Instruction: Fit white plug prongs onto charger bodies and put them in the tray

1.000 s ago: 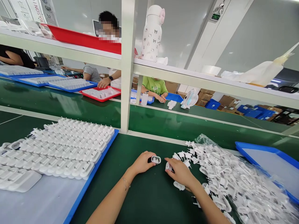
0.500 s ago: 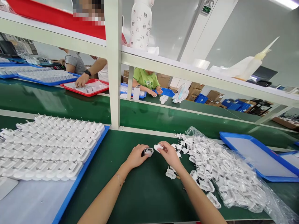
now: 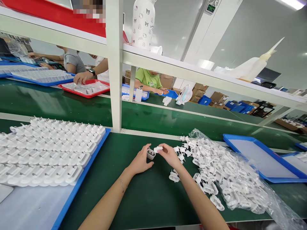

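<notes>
My left hand (image 3: 140,162) curls round a white charger housing (image 3: 151,156); its open end faces up and dark parts show inside. The thumb stands a little off the housing, below it. Between thumb and fingertips my right hand (image 3: 169,155) pinches a white plug cover (image 3: 157,149), tilted at the upper right rim of the housing. Whether the two pieces touch is hard to make out. Close to my right forearm lie loose plug covers (image 3: 174,176) on the green table.
Right of my arms, a heap of white plug covers (image 3: 223,172) spreads over a clear plastic bag. At left, a blue-edged tray (image 3: 69,199) carries rows of white chargers (image 3: 48,150). A blue tray (image 3: 266,159) sits at far right. A shelf post (image 3: 116,95) rises ahead; co-workers sit beyond.
The plug cover has come left and lower onto the housing's edge. The housing has tipped its open end upward, and my left thumb has moved off its side.
</notes>
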Tool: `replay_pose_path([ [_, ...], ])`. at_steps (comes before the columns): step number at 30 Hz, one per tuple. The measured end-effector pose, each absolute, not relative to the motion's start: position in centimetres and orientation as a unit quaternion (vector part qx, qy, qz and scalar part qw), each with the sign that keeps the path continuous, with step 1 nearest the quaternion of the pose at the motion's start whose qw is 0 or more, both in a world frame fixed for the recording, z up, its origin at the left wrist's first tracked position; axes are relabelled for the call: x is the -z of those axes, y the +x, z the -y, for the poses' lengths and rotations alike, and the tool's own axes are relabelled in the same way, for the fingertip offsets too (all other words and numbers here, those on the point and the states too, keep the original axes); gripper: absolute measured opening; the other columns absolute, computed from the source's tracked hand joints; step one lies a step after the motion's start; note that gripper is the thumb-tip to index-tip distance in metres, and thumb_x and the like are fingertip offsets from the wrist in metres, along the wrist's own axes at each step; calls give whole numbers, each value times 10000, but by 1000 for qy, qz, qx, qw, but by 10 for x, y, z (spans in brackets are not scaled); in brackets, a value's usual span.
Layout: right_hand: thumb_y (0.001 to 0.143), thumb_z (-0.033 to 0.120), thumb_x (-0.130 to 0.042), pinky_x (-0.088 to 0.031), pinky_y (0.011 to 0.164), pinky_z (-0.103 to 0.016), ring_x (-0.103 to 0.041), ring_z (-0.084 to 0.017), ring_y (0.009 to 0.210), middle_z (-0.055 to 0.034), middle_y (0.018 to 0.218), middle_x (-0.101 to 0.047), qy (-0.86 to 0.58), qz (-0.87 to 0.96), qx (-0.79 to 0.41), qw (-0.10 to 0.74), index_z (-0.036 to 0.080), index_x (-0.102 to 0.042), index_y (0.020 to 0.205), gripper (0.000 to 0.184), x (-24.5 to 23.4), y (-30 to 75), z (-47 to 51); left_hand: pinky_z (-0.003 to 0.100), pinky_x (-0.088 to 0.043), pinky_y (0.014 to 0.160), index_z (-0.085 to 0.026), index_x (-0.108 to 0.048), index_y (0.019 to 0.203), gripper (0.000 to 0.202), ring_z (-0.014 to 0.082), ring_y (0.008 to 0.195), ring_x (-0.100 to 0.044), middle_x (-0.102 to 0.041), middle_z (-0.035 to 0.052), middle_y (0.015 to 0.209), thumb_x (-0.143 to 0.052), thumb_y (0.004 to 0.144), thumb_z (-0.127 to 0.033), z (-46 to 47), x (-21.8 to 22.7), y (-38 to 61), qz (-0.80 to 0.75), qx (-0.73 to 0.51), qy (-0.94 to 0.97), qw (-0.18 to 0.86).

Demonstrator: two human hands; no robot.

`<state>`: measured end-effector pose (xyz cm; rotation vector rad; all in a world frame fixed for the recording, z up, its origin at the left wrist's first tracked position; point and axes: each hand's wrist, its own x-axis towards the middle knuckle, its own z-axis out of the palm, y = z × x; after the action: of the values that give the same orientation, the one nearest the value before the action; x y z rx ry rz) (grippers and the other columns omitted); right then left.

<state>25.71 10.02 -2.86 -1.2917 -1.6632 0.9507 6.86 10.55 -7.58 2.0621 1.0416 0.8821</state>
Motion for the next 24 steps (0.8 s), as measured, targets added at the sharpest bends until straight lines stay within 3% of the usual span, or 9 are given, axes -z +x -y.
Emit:
replay_pose_path([
  [3,784,303,-574,-464,807,-322,-588,-190,934,-44,1004,-616,-502,699,-322,394,209,-619,904,160,26,252,-101,369,-419,872,-202,-459,1181,468,237,1015,-520,-554,77,1085,-607,746,-288,-110,74,66,-426,-329,771,341],
  [6,799,263,-555,-460,758,-302,-588,-180,892,-38,960,-637,-515,710,-294,380,206,-636,904,144,25,242,-102,332,-427,751,-187,-548,916,192,214,867,-535,-581,43,901,-581,769,-305,-114,72,69,-443,-317,771,329],
  [10,796,223,-557,-444,691,-277,-589,-174,840,-31,923,-652,-513,727,-286,355,204,-650,880,127,28,233,-102,313,-409,692,-185,-519,819,183,206,812,-530,-563,21,827,-608,749,-329,-116,71,70,-456,-317,766,323],
  [18,806,198,-558,-435,724,-282,-587,-168,827,-23,932,-654,-496,748,-275,343,210,-650,868,112,30,233,-102,315,-403,722,-195,-504,818,179,214,852,-531,-559,18,845,-600,764,-336,-116,72,69,-449,-319,767,329],
  [24,826,225,-547,-428,660,-273,-583,-159,751,-19,931,-661,-507,749,-278,323,216,-649,894,123,26,235,-104,307,-404,706,-196,-491,793,174,208,832,-530,-555,13,821,-602,762,-326,-116,71,70,-452,-312,769,327],
])
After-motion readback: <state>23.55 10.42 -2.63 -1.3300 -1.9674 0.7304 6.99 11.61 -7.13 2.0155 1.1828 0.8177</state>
